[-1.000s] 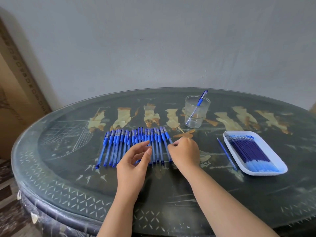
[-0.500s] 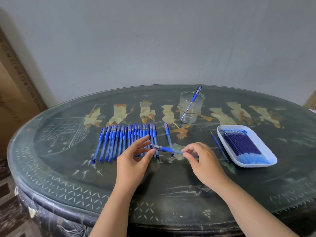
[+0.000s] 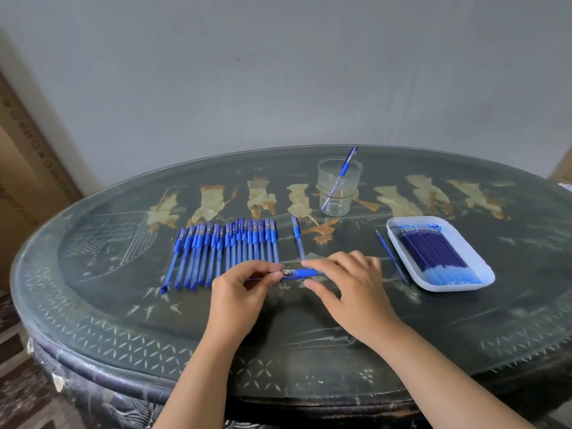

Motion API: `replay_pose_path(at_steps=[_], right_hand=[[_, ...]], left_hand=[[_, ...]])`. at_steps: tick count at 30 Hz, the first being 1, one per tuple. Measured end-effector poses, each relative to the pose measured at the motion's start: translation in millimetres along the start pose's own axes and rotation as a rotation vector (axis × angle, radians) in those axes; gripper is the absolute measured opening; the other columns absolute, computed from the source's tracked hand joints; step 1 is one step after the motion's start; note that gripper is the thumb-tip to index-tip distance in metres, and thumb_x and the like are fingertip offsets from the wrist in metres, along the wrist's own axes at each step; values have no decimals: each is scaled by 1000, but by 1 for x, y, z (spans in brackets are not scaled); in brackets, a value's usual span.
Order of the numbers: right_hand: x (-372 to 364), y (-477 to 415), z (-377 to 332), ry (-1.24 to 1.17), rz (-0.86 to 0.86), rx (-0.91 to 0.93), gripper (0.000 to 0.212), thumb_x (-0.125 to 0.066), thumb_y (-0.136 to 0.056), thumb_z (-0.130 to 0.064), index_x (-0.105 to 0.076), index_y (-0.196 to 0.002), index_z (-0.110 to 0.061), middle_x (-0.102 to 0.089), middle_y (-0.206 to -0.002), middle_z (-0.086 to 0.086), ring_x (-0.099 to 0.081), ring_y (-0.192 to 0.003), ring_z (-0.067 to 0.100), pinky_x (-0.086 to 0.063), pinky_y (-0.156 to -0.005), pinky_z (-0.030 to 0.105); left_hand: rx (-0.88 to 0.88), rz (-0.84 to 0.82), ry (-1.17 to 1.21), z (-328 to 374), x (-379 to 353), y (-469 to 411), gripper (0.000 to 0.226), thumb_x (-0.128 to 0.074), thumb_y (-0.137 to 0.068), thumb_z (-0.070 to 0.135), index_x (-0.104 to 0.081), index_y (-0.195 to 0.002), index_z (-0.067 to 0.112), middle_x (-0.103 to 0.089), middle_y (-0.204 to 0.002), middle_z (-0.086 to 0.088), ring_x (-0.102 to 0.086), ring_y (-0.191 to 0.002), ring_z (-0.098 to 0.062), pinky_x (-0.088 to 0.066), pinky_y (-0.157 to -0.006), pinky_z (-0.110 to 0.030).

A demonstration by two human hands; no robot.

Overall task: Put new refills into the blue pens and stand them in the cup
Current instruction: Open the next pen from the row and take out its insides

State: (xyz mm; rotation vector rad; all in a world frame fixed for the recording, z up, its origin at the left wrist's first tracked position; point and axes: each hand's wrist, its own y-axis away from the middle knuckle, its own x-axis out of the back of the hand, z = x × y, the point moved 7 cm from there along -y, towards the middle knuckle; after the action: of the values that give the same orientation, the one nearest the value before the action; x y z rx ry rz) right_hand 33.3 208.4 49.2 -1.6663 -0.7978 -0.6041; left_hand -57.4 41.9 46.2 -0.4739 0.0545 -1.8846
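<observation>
Cup point(image 3: 339, 190) behind pens point(image 3: 223, 252); tray point(image 3: 486, 267) right.

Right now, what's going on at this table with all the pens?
A person is working on one blue pen: the left hand pinches one end and the right hand holds the barrel. A row of pens lies on the table, with a single pen apart to its right. One finished pen leans in the clear cup. Refills fill the white tray; a loose refill lies beside it.

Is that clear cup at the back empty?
No. The clear plastic cup holds one blue pen, leaning against its rim.
</observation>
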Motion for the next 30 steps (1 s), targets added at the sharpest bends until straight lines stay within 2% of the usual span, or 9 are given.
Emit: replay_pose_path(at_steps=[4, 8, 10, 13, 18, 23, 30], right_hand=[[1, -1, -4, 41, 63, 47, 25, -48, -95, -42, -71, -102, -36, -57, -82, -12, -54, -76, 17, -31, -75, 37], [-7, 0, -7, -49, -15, 65, 23, -47, -95, -35, -68, -99, -30, -62, -87, -14, -56, -81, 16, -40, -76, 37], [-9, -1, -7, -73, -41, 66, 23, -46, -95, -34, -68, -96, -29, -65, -88, -16, -57, -83, 14, -41, -76, 36], [-7, -1, -7, -90, -37, 57, 24, -46, -95, -32, -69, -94, -29, -66, -87, -18, -56, -84, 10, -35, -77, 32], [-6, 1, -9, -98, 1, 89, 14, -60, -90, -20, -72, -94, -26, -65, -85, -17, -56, -83, 11, -35, -76, 34], [-6, 2, -11, -102, 1, 122, 23, -73, -82, -6, -73, -97, -23, -67, -87, -14, -59, -83, 14, -34, -76, 36], [-3, 3, -16, -98, 20, 159, 27, -72, -79, 0, -73, -98, -20, -67, -86, -13, -60, -82, 16, -34, -76, 37]], left_hand=[[26, -61, 17, -1, -3, 2, 20, -78, -78, 14, -75, -87, 31, -75, -84, 16, -70, -82, -6, -54, -78, -17], [26, -143, -12, 0, -9, 3, 21, -78, -71, 29, -77, -92, 30, -75, -86, 18, -70, -84, 0, -53, -81, -14], [34, -151, -28, -2, -11, 3, 16, -78, -74, 26, -77, -90, 29, -75, -82, 17, -69, -80, 1, -53, -80, -14], [48, -157, -26, -3, -12, 3, 9, -75, -82, 16, -78, -88, 23, -73, -71, 5, -64, -66, -2, -52, -71, -14], [93, -180, -18, -5, -12, 4, 5, -72, -87, 17, -76, -84, 18, -69, -66, -5, -58, -58, -6, -51, -65, -17], [127, -198, -23, -6, -12, 4, 7, -71, -88, 19, -74, -82, 20, -69, -68, -6, -58, -58, -6, -52, -65, -19], [155, -230, -29, -9, -13, 3, 9, -69, -89, 21, -73, -82, 20, -69, -67, -3, -56, -57, -3, -50, -62, -18]])
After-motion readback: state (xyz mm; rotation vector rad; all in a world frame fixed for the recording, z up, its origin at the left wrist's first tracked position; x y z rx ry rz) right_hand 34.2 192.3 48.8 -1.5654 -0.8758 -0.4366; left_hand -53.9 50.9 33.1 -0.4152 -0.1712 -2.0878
